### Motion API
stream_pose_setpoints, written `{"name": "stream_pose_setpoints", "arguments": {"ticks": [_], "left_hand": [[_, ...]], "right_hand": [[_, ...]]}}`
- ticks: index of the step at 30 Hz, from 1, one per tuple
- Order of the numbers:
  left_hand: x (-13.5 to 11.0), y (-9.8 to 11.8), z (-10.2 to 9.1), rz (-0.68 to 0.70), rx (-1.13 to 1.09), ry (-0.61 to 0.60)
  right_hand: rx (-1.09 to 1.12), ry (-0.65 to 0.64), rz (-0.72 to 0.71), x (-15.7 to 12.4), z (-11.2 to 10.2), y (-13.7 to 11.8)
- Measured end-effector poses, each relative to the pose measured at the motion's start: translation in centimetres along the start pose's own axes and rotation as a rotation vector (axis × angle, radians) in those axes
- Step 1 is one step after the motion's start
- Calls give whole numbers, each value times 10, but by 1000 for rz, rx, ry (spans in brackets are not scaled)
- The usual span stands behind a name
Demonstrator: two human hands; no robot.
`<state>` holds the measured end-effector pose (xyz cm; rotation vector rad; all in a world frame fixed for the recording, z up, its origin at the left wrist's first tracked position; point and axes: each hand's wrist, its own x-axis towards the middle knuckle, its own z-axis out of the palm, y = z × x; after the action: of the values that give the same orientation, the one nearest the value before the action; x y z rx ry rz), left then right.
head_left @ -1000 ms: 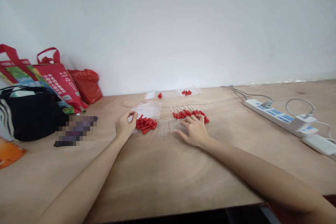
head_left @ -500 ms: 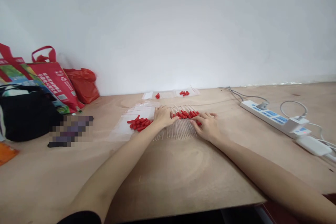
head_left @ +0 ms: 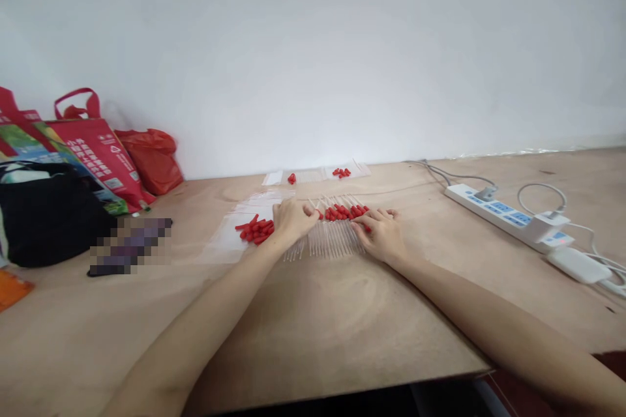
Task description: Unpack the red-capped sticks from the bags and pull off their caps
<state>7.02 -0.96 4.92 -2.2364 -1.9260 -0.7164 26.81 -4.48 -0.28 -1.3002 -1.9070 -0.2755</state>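
A row of thin pale sticks [head_left: 332,242] lies side by side on the wooden table, with small red cylindrical pieces [head_left: 345,212] in a band across their upper part. At the left end of that band is my left hand [head_left: 293,218], thumb and forefinger closed together by a red bit. My right hand [head_left: 384,234] rests at the right end, its thumb and fingertips closed around a red piece [head_left: 366,228]. Left of my left hand, a loose pile of red pieces [head_left: 255,229] sits on a clear plastic sheet or bag [head_left: 220,244], partly hidden by my wrist.
Flat clear bags [head_left: 308,175] with a few red pieces lie near the wall. To the right is a white power strip [head_left: 493,208] with plugs and cables. Shopping bags [head_left: 98,156], a black bag [head_left: 49,221] and a blurred dark object [head_left: 132,247] stand or lie left.
My left hand has shifted slightly left, uncovering more of the sticks' upper ends, and its thumb and forefinger have come together. My right hand has barely moved. The view has shifted slightly.
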Motion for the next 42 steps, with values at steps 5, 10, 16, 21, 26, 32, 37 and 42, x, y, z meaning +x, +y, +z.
{"name": "stream_pose_setpoints", "arguments": {"ticks": [5,10,16,21,26,32,37,42], "left_hand": [[-43,-31,-19,241,-103,147],[-70,-50,-11,531,-115,243],[-74,-49,-3,647,-80,327],[-76,-44,-3,667,-112,288],[-76,-39,-2,725,-128,227],[-79,-42,-4,749,-57,247],[-81,-40,-8,789,-54,241],[-82,-37,-10,832,-61,232]], "right_hand": [[66,-11,-185,0,-2,-6],[-18,-71,-430,-2,-3,-22],[6,-69,-443,-6,5,-27],[39,-51,-467,-7,6,-31],[53,-54,-507,-9,3,-37],[47,-50,-551,-11,-2,-35],[75,-46,-546,-11,-4,-34],[55,-26,-612,-13,-7,-29]]}}
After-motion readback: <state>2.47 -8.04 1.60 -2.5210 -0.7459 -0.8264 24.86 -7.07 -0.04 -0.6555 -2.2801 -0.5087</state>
